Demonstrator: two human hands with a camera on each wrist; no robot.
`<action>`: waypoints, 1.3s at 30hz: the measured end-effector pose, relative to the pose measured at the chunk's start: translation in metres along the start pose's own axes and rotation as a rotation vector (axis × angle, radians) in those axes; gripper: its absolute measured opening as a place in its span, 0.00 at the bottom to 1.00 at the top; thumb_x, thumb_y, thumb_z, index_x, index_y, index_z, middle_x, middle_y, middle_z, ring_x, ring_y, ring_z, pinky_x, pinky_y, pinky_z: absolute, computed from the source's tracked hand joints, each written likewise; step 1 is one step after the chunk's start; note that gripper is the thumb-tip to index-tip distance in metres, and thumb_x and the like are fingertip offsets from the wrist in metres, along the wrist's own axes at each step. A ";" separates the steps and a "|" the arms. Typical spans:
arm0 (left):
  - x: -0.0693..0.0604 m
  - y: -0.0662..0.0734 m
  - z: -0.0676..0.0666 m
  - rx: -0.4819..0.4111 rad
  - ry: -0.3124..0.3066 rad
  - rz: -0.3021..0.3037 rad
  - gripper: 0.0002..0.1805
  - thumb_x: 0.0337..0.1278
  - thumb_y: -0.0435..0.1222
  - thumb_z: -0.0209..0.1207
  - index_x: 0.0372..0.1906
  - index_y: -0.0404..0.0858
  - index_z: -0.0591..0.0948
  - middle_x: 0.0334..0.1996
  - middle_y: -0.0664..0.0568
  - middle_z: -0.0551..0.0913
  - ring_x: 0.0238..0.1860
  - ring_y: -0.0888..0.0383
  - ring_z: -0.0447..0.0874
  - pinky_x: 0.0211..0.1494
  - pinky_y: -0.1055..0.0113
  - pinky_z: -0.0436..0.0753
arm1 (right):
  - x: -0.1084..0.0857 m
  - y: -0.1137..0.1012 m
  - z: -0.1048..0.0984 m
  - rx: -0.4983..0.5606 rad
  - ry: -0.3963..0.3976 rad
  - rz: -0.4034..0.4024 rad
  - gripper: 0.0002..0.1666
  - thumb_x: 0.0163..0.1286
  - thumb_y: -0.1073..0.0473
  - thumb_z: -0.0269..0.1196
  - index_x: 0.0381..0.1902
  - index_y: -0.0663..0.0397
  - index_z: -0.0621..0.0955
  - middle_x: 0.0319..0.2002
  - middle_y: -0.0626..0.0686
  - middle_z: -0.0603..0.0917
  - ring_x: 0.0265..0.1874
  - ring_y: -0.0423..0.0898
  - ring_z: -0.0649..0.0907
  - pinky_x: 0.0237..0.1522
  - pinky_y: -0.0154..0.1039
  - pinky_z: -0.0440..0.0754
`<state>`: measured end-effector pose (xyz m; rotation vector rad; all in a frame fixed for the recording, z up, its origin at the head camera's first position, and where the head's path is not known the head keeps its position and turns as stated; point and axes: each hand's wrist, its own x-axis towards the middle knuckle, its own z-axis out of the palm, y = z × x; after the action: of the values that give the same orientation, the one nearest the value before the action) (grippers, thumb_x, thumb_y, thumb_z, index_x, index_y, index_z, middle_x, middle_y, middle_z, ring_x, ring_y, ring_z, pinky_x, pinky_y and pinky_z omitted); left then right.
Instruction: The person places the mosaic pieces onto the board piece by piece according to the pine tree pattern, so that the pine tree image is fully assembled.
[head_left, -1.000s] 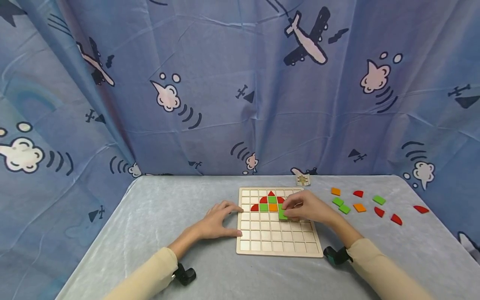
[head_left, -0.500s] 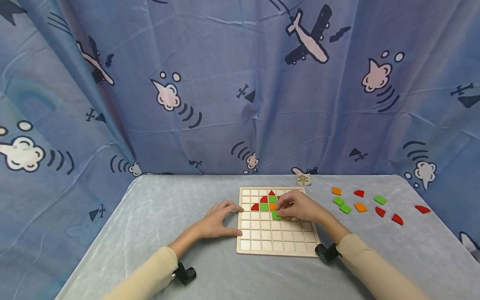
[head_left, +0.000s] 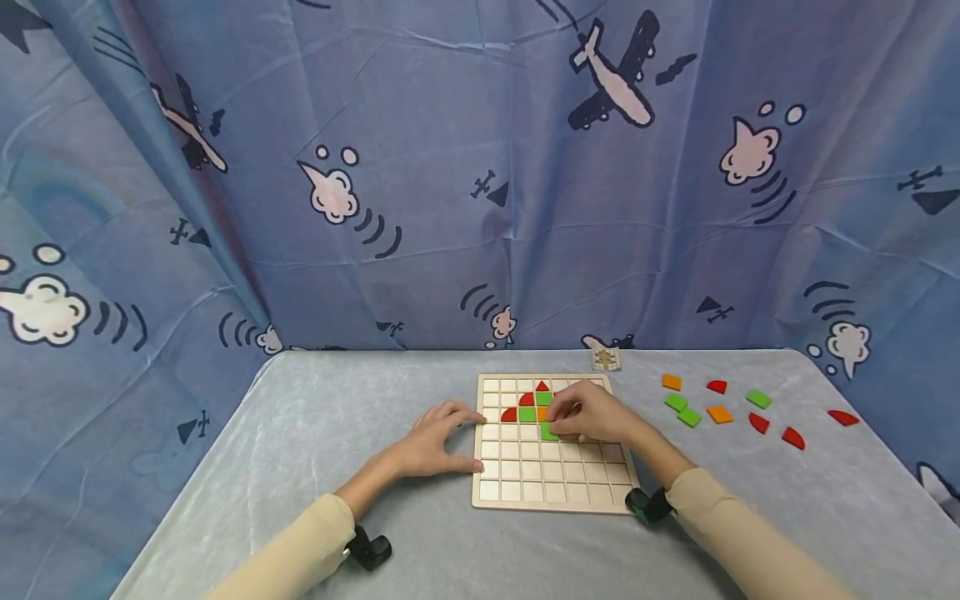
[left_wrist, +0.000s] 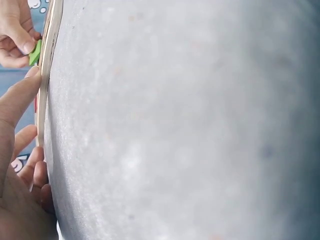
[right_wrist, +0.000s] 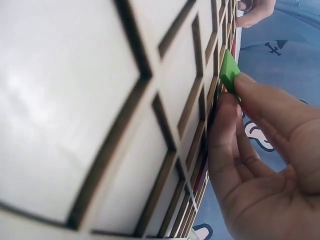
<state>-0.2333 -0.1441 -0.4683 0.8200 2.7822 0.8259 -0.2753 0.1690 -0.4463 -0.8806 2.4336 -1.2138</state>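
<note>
My right hand [head_left: 592, 412] pinches a green square tile [right_wrist: 229, 71] between thumb and fingers, over the wooden grid board [head_left: 525, 471]. In the head view the tile sits just below an orange square tile [head_left: 543, 414], partly behind the fingers. Left of and above it, green squares [head_left: 527, 414], red quarter-circle tiles [head_left: 510, 415] and a red triangle [head_left: 542, 387] fill cells of the board. With fingers spread, my left hand [head_left: 435, 442] touches the board's left edge. Tiles to the right are hidden by my right hand.
Loose green tiles [head_left: 688, 417], orange tiles [head_left: 719, 414] and red quarter-circle tiles [head_left: 792, 437] lie on the grey cloth right of the board. A small patterned card [head_left: 606, 359] lies behind the board. A blue curtain [head_left: 420, 167] hangs at the table's back.
My right hand has moved left across the board with the green tile, from right of the orange tile to below it. The left hand has stayed at the board's edge.
</note>
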 end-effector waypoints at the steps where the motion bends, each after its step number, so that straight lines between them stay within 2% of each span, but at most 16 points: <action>1: 0.000 0.000 0.000 -0.001 0.000 0.001 0.38 0.48 0.57 0.70 0.66 0.54 0.73 0.66 0.53 0.70 0.68 0.50 0.65 0.69 0.44 0.63 | 0.000 0.000 0.000 -0.005 0.000 0.001 0.03 0.62 0.66 0.68 0.35 0.60 0.86 0.28 0.57 0.86 0.22 0.46 0.81 0.27 0.37 0.82; 5: 0.000 0.000 0.000 0.000 0.002 0.004 0.38 0.48 0.57 0.70 0.66 0.54 0.73 0.66 0.53 0.70 0.69 0.50 0.65 0.69 0.44 0.64 | 0.001 -0.001 0.000 -0.017 0.007 0.012 0.03 0.62 0.65 0.69 0.35 0.59 0.86 0.28 0.55 0.86 0.22 0.45 0.80 0.27 0.37 0.81; 10: -0.001 -0.001 0.000 0.001 0.003 0.003 0.38 0.48 0.58 0.70 0.66 0.54 0.73 0.66 0.54 0.70 0.68 0.51 0.65 0.68 0.45 0.65 | -0.002 -0.001 -0.004 0.010 0.015 0.018 0.05 0.62 0.66 0.69 0.36 0.61 0.86 0.30 0.57 0.87 0.25 0.47 0.83 0.28 0.39 0.83; 15: -0.002 -0.001 0.000 0.002 0.006 0.002 0.38 0.48 0.58 0.70 0.66 0.54 0.73 0.65 0.54 0.70 0.68 0.51 0.66 0.68 0.45 0.65 | -0.011 0.001 -0.013 0.013 0.029 -0.014 0.07 0.64 0.63 0.68 0.39 0.61 0.86 0.35 0.59 0.87 0.28 0.48 0.84 0.32 0.38 0.84; 19: -0.002 -0.001 0.000 0.003 0.004 0.004 0.38 0.48 0.58 0.70 0.66 0.55 0.74 0.65 0.54 0.70 0.68 0.50 0.65 0.68 0.44 0.64 | -0.021 0.005 -0.022 -0.001 0.045 -0.026 0.10 0.65 0.61 0.68 0.41 0.61 0.86 0.38 0.58 0.87 0.29 0.45 0.83 0.34 0.36 0.83; 23: -0.001 -0.001 0.001 0.005 0.006 0.007 0.38 0.48 0.58 0.70 0.66 0.55 0.74 0.65 0.54 0.71 0.68 0.51 0.65 0.68 0.44 0.64 | -0.031 0.010 -0.029 -0.031 0.077 -0.001 0.12 0.64 0.57 0.69 0.42 0.59 0.86 0.40 0.56 0.87 0.31 0.40 0.81 0.36 0.32 0.81; 33: -0.002 0.000 -0.001 -0.004 0.003 0.010 0.37 0.48 0.57 0.70 0.65 0.54 0.74 0.65 0.53 0.71 0.68 0.51 0.65 0.68 0.44 0.64 | -0.057 0.018 -0.048 -0.031 0.138 0.097 0.13 0.64 0.57 0.69 0.44 0.57 0.85 0.37 0.53 0.86 0.31 0.40 0.81 0.35 0.33 0.81; 39: -0.002 0.000 -0.002 -0.007 -0.001 0.006 0.37 0.48 0.58 0.70 0.65 0.55 0.74 0.65 0.54 0.71 0.68 0.51 0.65 0.68 0.44 0.64 | -0.075 0.022 -0.061 -0.022 0.160 0.098 0.14 0.65 0.58 0.68 0.46 0.60 0.84 0.41 0.58 0.85 0.34 0.37 0.82 0.36 0.33 0.82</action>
<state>-0.2321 -0.1457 -0.4663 0.8277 2.7758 0.8349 -0.2562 0.2650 -0.4278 -0.6846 2.5861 -1.2690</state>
